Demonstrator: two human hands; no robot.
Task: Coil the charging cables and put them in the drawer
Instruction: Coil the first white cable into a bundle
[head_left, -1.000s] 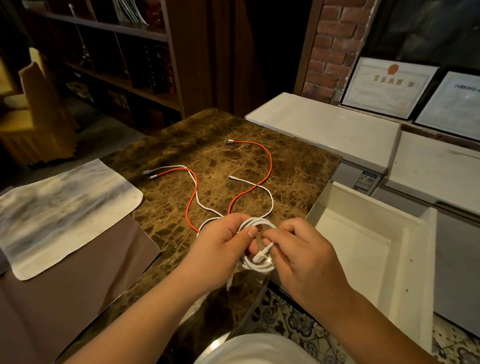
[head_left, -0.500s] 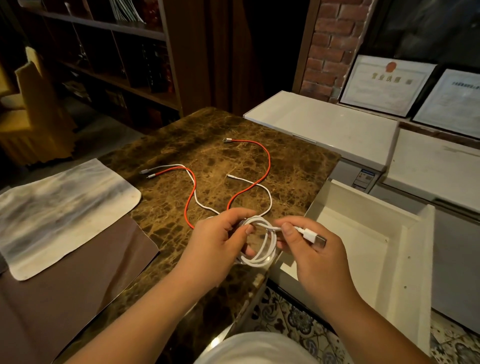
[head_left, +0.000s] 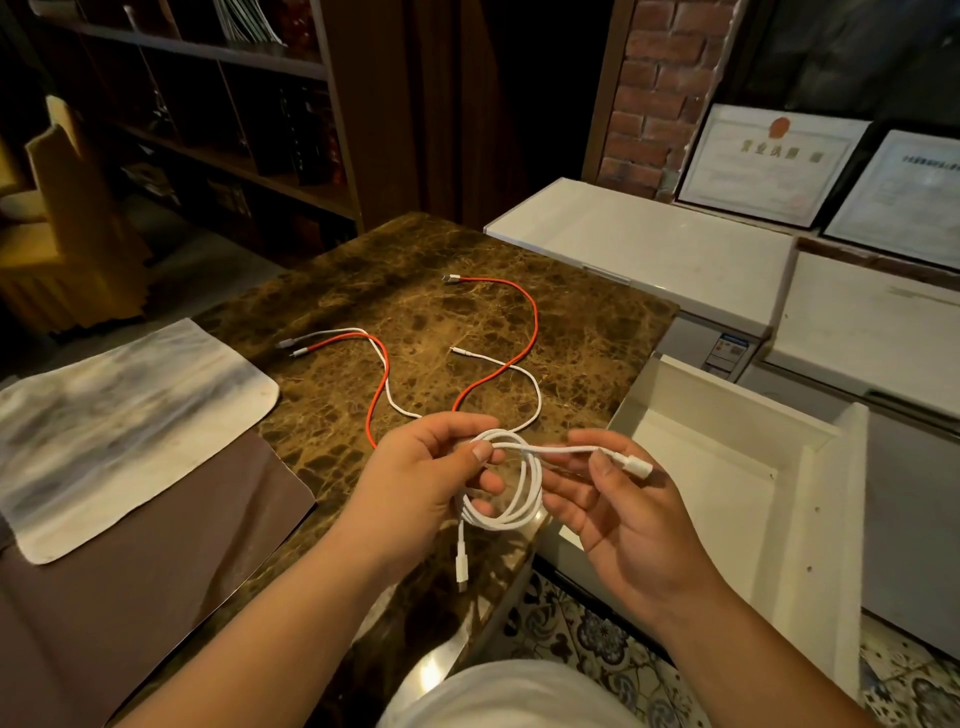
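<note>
Your white coil (head_left: 506, 499) hangs over the table's (head_left: 519, 332) 5 o'clock edge, left hand (head_left: 415, 483) pinching its top, right fingers (head_left: 602, 467) clamped behind the plug (head_left: 638, 464). Pull too hard and the loops may spring loose; the drawer (head_left: 748, 467) waits at 3 o'clock.

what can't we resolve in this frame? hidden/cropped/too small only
- Head view: part of the white cable coil is covered by the left hand, so the loop count is unclear.
- Where the loose white cable and red cable run behind both hands is hidden.
- Drawer: its near corner is hidden by the right hand.
- Framed certificates: text too small and blurred; the right one is cut by the frame edge.
</note>
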